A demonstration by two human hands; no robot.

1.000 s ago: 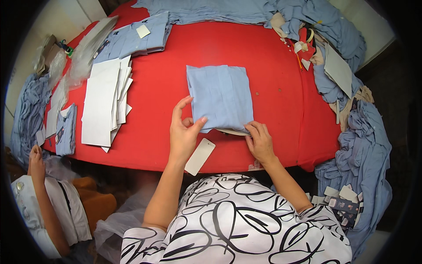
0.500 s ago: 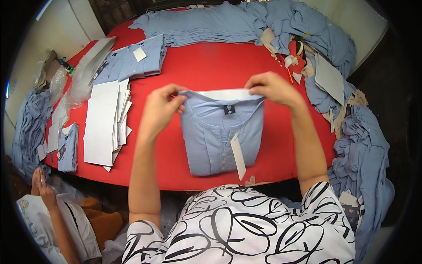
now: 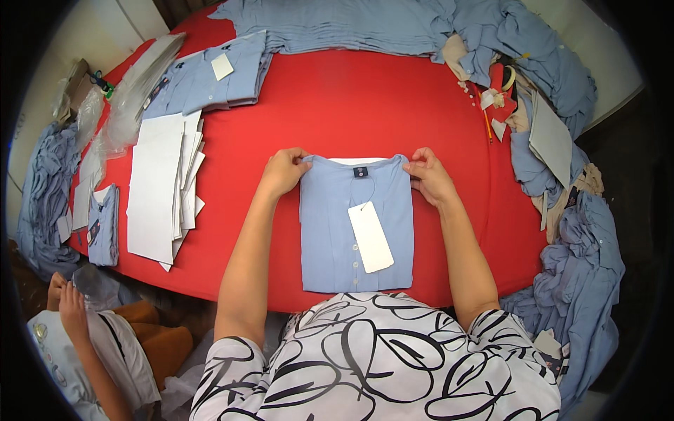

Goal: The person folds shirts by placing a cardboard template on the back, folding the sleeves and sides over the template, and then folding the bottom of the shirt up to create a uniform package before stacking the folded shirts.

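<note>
A folded light blue shirt lies flat on the red table in front of me, its neckline facing away. White card shows along its far edge, behind the collar. My left hand pinches the shirt's far left corner. At the far right corner, my right hand grips it between thumb and fingers. A dark neck label sits at the collar, and from a thin string there a blank white tag rests over the small buttons.
Left of me are a stack of white cards, folded blue shirts and clear plastic bags. A long blue garment pile lines the far edge; more garments heap at right. A co-worker's hands are at lower left.
The shirt has come down from a raised, tilted hold to lie flat on the table. Both hands have lowered with it, and the tag has swung flat onto its front.
</note>
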